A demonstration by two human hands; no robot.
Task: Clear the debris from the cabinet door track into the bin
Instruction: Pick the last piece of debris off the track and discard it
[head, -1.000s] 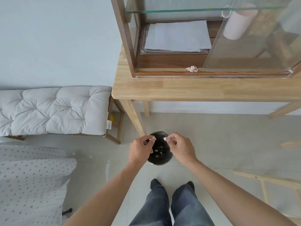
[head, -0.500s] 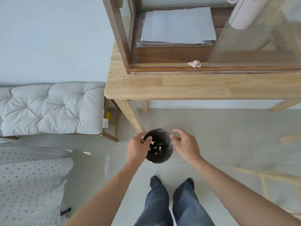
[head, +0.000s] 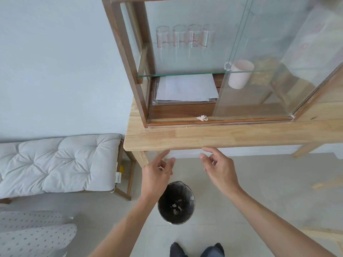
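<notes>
A small crumpled pale scrap of debris lies in the cabinet door track, just left of the sliding glass door's edge. On the floor below stands a round bin with a dark liner and several bits of debris inside. My left hand and my right hand hover above the bin, just under the wooden table's front edge. Both hands hold nothing and their fingers are spread.
The glass cabinet holds papers, a white mug and several measuring glasses. A cushioned bench stands to the left, a dotted cushion at lower left. A table leg is beside my left hand.
Both hands dropped their pinched scraps into the bin, opened, and rose from the bin's rim toward the table edge. The view tilted upward.
</notes>
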